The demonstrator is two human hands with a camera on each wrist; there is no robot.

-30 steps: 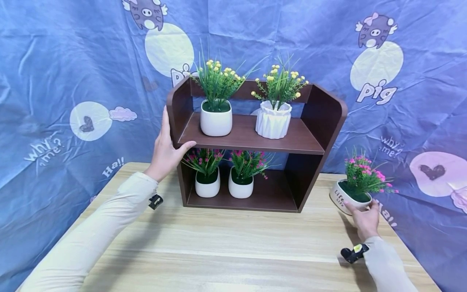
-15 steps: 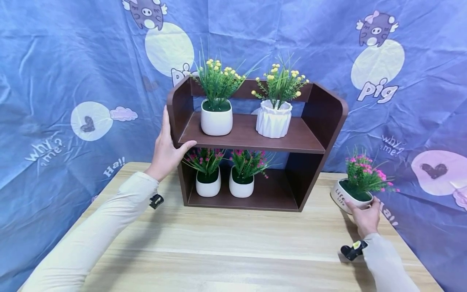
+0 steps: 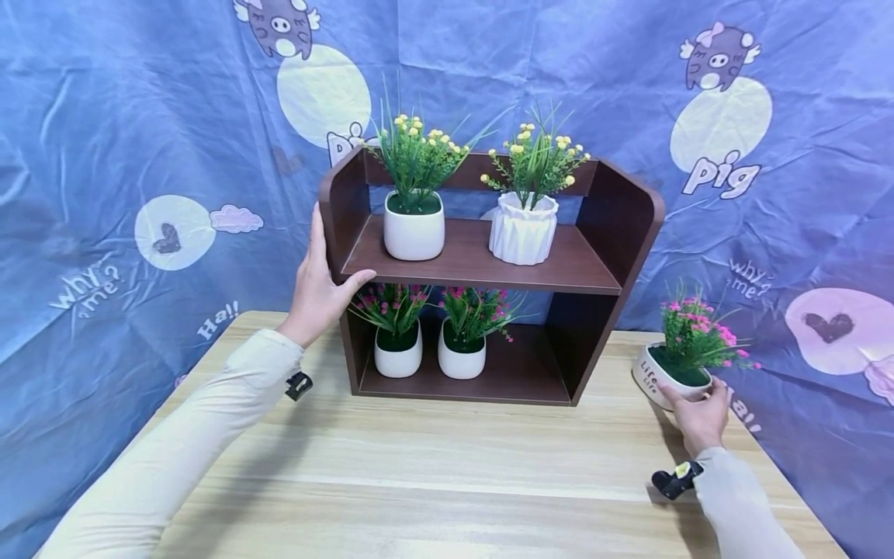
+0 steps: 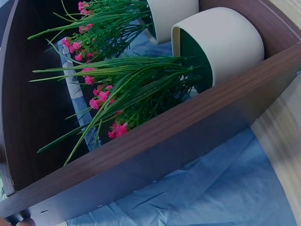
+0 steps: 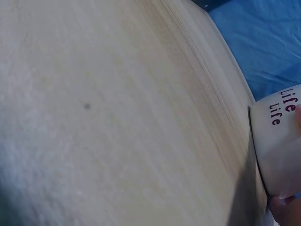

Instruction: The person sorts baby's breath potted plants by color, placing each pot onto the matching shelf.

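Note:
My left hand (image 3: pixel 317 299) holds the left side panel of a dark brown two-tier shelf (image 3: pixel 482 270), thumb at the front edge and fingers along the outside. At the table's right, my right hand (image 3: pixel 701 421) grips an oval white pot with pink flowers (image 3: pixel 698 334) by its near end. In the right wrist view, the pot (image 5: pixel 277 146) bears the printed word "Life", with fingertips at its wall and base. Two white pots with yellow flowers, one smooth (image 3: pixel 414 234) and one pleated (image 3: pixel 524 234), stand on the upper tier. Pink-flowered plants in white pots (image 3: pixel 398 360) (image 3: pixel 462 360) occupy the lower tier's left half.
The shelf stands on a light wooden table (image 3: pixel 419 466). A blue cloth (image 3: pixel 174 140) printed with pigs and words hangs behind and along both sides. The shelf's right side panel (image 3: pixel 621 225) rises between the upper pots and the pot at the right.

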